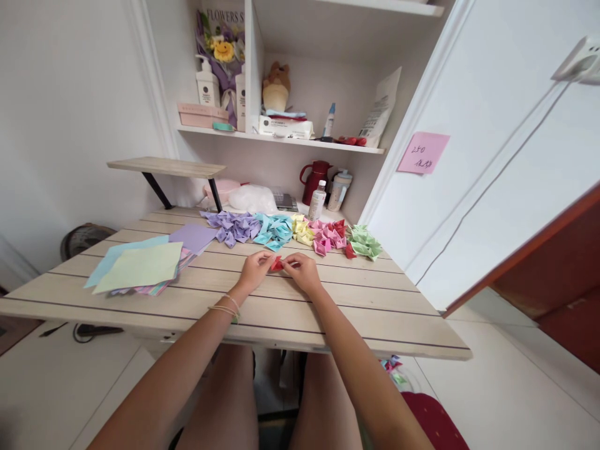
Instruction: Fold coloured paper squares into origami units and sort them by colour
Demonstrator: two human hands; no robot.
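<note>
The left hand (254,272) and right hand (301,271) are pinching a small red paper (277,264) between their fingertips, just above the middle of the table (281,312). On the far side, folded papers are lying in a row: purple ones (233,227) at left, then blue ones (274,230), yellow ones (302,230), pink ones (327,236) mixed with red, and green ones (365,242) at right. Flat sheets (140,265) are lying in a stack at left. A bottle (317,201) is standing upright behind the row.
</note>
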